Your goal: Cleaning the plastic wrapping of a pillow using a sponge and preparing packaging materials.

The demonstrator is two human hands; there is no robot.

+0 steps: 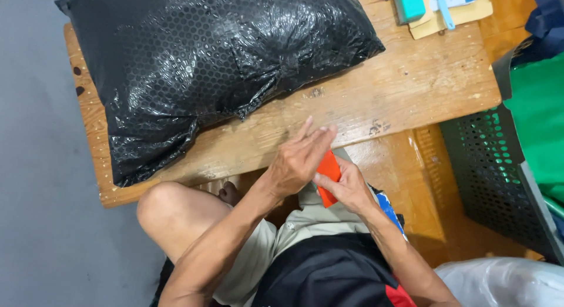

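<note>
My right hand (348,187) grips a small flat orange-red piece (329,170), like a folded card or packet, held over my lap just below the table's front edge. My left hand (298,160) lies over the top of that orange piece with its fingers stretched out and apart, touching it from above. Part of the orange piece is hidden under my left palm. A large black bubble-wrap bag (211,66) lies on the low wooden table (405,89) right beyond my hands.
A teal box (409,4) and tan envelopes (458,16) sit at the table's far right corner. A dark perforated plastic basket (499,178) holding green material stands on the right. A translucent plastic bag (505,280) lies at bottom right. Grey floor (35,195) runs along the left.
</note>
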